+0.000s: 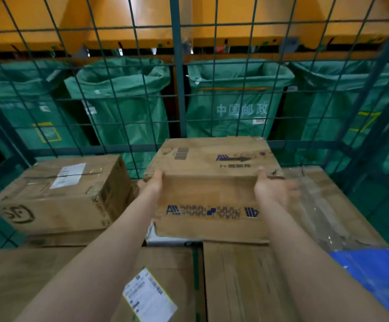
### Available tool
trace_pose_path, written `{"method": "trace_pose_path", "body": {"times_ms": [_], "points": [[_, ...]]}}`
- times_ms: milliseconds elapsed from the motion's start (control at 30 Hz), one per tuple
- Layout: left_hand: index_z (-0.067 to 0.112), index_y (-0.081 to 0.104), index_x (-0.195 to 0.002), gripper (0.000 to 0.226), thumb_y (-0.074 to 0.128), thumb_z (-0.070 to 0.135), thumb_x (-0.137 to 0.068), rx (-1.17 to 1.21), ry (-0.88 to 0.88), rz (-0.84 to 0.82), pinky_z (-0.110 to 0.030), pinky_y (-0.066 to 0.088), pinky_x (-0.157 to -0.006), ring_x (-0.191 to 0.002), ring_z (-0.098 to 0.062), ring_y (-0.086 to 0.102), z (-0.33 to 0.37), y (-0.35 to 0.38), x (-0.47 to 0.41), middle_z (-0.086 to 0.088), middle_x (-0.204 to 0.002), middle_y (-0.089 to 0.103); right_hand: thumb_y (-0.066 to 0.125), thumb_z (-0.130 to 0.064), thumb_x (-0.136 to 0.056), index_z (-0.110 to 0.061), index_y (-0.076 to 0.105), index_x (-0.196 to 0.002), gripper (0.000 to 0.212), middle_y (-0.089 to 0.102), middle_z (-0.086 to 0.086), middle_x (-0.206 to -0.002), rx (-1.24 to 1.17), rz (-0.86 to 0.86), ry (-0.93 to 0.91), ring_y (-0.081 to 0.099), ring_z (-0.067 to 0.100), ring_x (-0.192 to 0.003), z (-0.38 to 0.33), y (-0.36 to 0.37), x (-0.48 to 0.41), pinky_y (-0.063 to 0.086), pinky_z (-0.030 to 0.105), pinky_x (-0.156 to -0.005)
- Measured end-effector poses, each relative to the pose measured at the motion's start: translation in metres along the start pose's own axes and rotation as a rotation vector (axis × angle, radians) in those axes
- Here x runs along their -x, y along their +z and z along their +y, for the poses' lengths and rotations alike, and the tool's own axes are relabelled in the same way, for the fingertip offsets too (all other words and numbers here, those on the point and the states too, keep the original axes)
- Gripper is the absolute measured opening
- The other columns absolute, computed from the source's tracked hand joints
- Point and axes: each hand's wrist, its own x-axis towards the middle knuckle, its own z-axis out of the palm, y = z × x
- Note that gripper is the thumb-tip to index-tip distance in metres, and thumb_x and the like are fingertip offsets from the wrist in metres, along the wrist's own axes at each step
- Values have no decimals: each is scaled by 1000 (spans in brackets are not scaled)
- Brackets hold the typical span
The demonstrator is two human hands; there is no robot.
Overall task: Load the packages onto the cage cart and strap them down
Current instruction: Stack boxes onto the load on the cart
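Observation:
A worn cardboard box with blue print (212,194) sits on top of other packages inside the green wire cage cart (177,89), close to its back wall. My left hand (153,182) grips the box's near left corner, thumb on the top face and fingers hidden round the side. At the box's near right corner is my right hand (274,189), blurred. Its thumb touches the top edge and its fingers are spread out to the right.
A taped box with a white label (65,194) lies to the left. Larger flat boxes (247,287) form the layer beneath, and a tape-wrapped one (328,205) lies at right. A blue plastic package (379,270) is at lower right. Green mail bags (235,101) hang behind the mesh.

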Motion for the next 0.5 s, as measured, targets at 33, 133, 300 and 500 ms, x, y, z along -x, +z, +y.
{"method": "trace_pose_path", "body": {"times_ms": [33, 133, 300, 500], "points": [[28, 16, -148, 82, 53, 60, -81, 34, 20, -3, -54, 44, -94, -120, -41, 45, 1, 0, -3, -10, -143, 35, 51, -46, -93, -7, 8, -149, 81, 17, 18, -152, -20, -43, 34, 35, 40, -130, 0, 4, -5, 35, 47, -102], [27, 18, -149, 81, 51, 57, -82, -60, 205, 66, -48, 46, -97, -117, -37, 52, -3, -6, -13, -11, -144, 41, 50, -42, -94, -4, 15, -147, 74, 28, 19, -148, -84, -31, 5, 44, 40, -124, 4, 12, -9, 42, 46, -97], [24, 24, -147, 76, 47, 59, -84, -114, 375, 159, -49, 42, -101, -118, -36, 53, -11, -36, -26, -10, -143, 43, 52, -34, -94, -6, 22, -144, 65, 33, 17, -144, -180, -16, -114, 45, 38, -122, 8, 33, 6, 41, 43, -93], [14, 34, -141, 61, 46, 47, -91, -28, 370, 274, -49, 41, -103, -121, -35, 48, -10, -94, -47, -12, -138, 46, 56, -36, -91, -8, 22, -143, 68, 34, 13, -145, -167, -245, -78, 47, 36, -121, 8, 94, 33, 44, 45, -99]]}}
